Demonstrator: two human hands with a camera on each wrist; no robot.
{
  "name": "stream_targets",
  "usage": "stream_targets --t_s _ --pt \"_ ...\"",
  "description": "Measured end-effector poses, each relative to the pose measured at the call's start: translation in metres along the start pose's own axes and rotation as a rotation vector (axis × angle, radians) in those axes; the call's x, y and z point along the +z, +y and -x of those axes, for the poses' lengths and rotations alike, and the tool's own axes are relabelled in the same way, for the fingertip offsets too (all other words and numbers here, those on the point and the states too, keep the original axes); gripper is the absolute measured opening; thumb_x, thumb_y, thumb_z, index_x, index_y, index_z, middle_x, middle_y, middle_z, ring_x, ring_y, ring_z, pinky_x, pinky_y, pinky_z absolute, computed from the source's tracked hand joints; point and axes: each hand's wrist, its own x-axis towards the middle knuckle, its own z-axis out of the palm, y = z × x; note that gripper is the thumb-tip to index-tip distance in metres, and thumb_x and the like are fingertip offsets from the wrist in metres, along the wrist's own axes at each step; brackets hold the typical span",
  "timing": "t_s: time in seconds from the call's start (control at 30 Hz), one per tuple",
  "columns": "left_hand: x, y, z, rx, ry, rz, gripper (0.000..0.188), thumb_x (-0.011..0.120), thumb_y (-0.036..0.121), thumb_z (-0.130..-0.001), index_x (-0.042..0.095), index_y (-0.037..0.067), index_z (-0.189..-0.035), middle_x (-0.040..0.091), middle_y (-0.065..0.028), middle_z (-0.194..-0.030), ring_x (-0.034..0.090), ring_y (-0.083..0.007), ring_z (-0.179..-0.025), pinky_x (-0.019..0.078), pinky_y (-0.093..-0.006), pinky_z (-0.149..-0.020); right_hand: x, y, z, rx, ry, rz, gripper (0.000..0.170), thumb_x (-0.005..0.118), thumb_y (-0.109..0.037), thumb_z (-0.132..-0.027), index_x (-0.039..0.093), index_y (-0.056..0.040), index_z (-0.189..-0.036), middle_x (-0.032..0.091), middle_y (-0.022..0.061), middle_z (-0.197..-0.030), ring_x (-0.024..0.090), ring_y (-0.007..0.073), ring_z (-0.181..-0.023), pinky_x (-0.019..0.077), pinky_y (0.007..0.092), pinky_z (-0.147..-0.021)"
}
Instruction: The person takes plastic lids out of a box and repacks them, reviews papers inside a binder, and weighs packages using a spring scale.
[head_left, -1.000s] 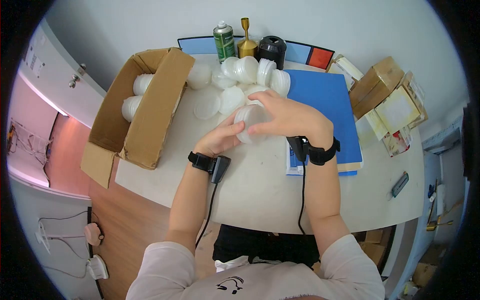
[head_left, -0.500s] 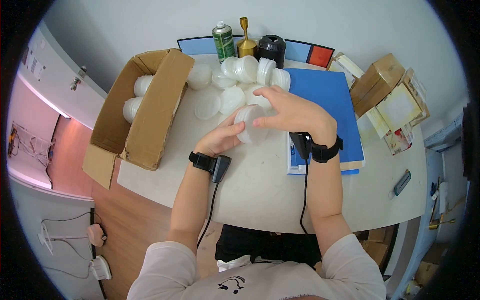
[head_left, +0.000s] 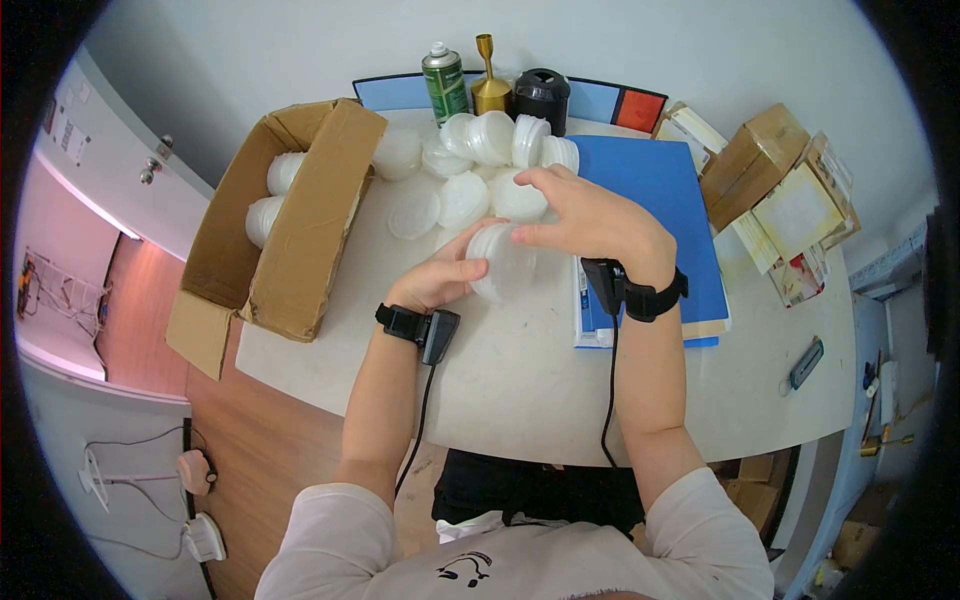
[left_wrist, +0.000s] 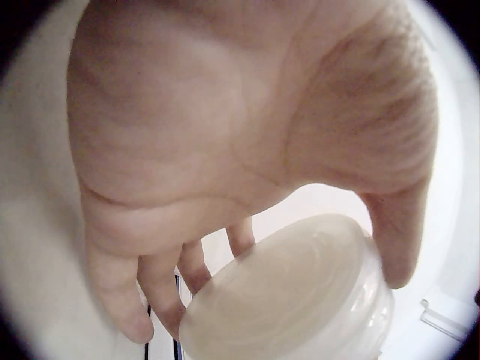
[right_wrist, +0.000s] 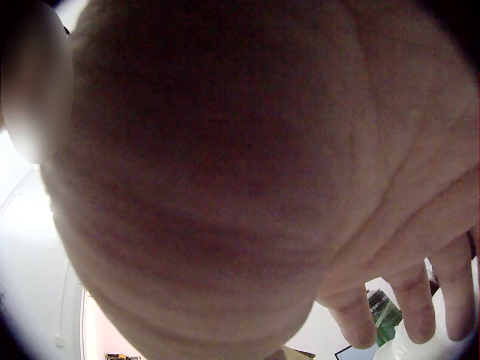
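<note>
A short stack of clear, whitish round plastic lids (head_left: 503, 265) is upright on edge above the table. My left hand (head_left: 441, 275) grips its left side, thumb on the near face; in the left wrist view the stack (left_wrist: 277, 300) sits between the thumb and fingers of the left hand (left_wrist: 247, 112). My right hand (head_left: 605, 225) is at the stack's upper right, thumb tip at its rim, the other fingers extended beyond it. The right wrist view shows mostly the palm of the right hand (right_wrist: 225, 172); whether the right fingers touch the stack is hidden.
More lids (head_left: 413, 208) lie behind the hands. An open cardboard box (head_left: 310, 240) with stacked lids stands left. Blue folders (head_left: 640, 165) lie right, under the right forearm. A spray can (head_left: 445, 85), a gold holder (head_left: 491, 95) and a black container (head_left: 542, 98) stand at the back.
The held stack has tilted and dropped slightly towards me. My right hand has shifted a little up and right, its thumb moving from the stack's face to its upper rim.
</note>
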Motion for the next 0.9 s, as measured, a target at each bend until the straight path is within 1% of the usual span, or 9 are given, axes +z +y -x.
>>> stream_targets --t_s 0.07,0.13,0.27,0.47,0.53,0.6,0.63,0.8,0.9 --pt "0.000 0.000 0.000 0.004 0.005 -0.003 0.093 0.084 0.037 -0.080 0.033 0.008 -0.153 0.048 -0.0054 -0.141 0.048 -0.0188 -0.130 0.0400 -0.0358 -0.108 0.001 0.001 0.000 -0.004 0.000 0.001 0.073 0.071 -0.044 -0.086 0.048 -0.0006 -0.140 0.056 0.0277 -0.133 0.057 0.0413 -0.121 0.0479 0.0426 -0.100" --pt "0.001 0.000 0.000 -0.021 0.043 -0.012 0.104 0.087 0.042 -0.073 0.030 0.007 -0.154 0.047 -0.0069 -0.144 0.045 -0.0214 -0.134 0.0345 -0.0374 -0.112 0.000 0.000 0.000 -0.008 0.000 0.003 0.073 0.071 -0.044 -0.086 0.049 -0.0006 -0.139 0.056 0.0277 -0.132 0.058 0.0415 -0.120 0.0480 0.0427 -0.099" --pt "-0.010 -0.008 -0.001 -0.013 0.039 -0.010 0.107 0.088 0.040 -0.072 0.028 0.007 -0.155 0.046 -0.0066 -0.144 0.045 -0.0211 -0.134 0.0348 -0.0369 -0.112 -0.003 -0.006 0.001 0.029 -0.023 -0.001 0.072 0.071 -0.044 -0.085 0.050 -0.0006 -0.138 0.056 0.0279 -0.132 0.058 0.0417 -0.119 0.0482 0.0429 -0.099" --pt "-0.011 -0.011 0.001 -0.036 0.038 0.008 0.098 0.087 0.036 -0.075 0.032 0.009 -0.151 0.048 -0.0049 -0.141 0.045 -0.0199 -0.133 0.0353 -0.0370 -0.112 0.000 0.003 -0.003 -0.007 0.003 0.037 0.070 0.072 -0.042 -0.085 0.051 -0.0003 -0.137 0.056 0.0273 -0.132 0.059 0.0409 -0.119 0.0481 0.0426 -0.099" --pt "-0.005 -0.008 0.003 0.019 0.040 0.032 0.078 0.083 0.029 -0.083 0.038 0.011 -0.144 0.052 -0.0024 -0.130 0.050 -0.0162 -0.125 0.0383 -0.0347 -0.107 0.004 0.006 -0.001 -0.040 -0.012 0.036 0.068 0.072 -0.041 -0.086 0.052 -0.0004 -0.137 0.056 0.0267 -0.133 0.059 0.0404 -0.119 0.0479 0.0422 -0.100" --pt "-0.006 -0.010 0.001 0.016 0.046 0.047 0.076 0.081 0.030 -0.084 0.038 0.011 -0.144 0.052 -0.0024 -0.131 0.051 -0.0162 -0.125 0.0385 -0.0348 -0.107 0.003 0.003 -0.001 0.025 0.003 0.018 0.065 0.071 -0.041 -0.089 0.052 -0.0008 -0.136 0.058 0.0216 -0.130 0.058 0.0352 -0.117 0.0469 0.0396 -0.099" --pt "-0.007 -0.009 -0.001 0.022 0.036 0.039 0.074 0.080 0.030 -0.086 0.038 0.011 -0.144 0.052 -0.0024 -0.131 0.051 -0.0163 -0.125 0.0387 -0.0349 -0.107 0.004 0.005 -0.003 0.024 -0.012 0.014 0.065 0.071 -0.041 -0.089 0.052 -0.0008 -0.136 0.058 0.0216 -0.130 0.058 0.0352 -0.117 0.0469 0.0396 -0.099" --pt "-0.001 -0.006 -0.002 0.023 0.090 0.073 0.081 0.079 0.034 -0.087 0.033 0.013 -0.151 0.047 -0.0036 -0.143 0.046 -0.0176 -0.134 0.0366 -0.0376 -0.112 0.009 0.007 -0.005 0.015 0.026 0.055 0.065 0.071 -0.040 -0.089 0.052 -0.0010 -0.137 0.057 0.0194 -0.134 0.057 0.0337 -0.119 0.0461 0.0382 -0.101" --pt "-0.002 -0.006 -0.003 0.016 0.086 0.059 0.085 0.079 0.037 -0.087 0.031 0.012 -0.153 0.046 -0.0037 -0.144 0.045 -0.0180 -0.135 0.0357 -0.0381 -0.113 0.007 0.006 -0.005 0.023 0.009 0.042 0.065 0.071 -0.040 -0.089 0.052 -0.0013 -0.138 0.057 0.0193 -0.134 0.057 0.0337 -0.119 0.0462 0.0388 -0.101"
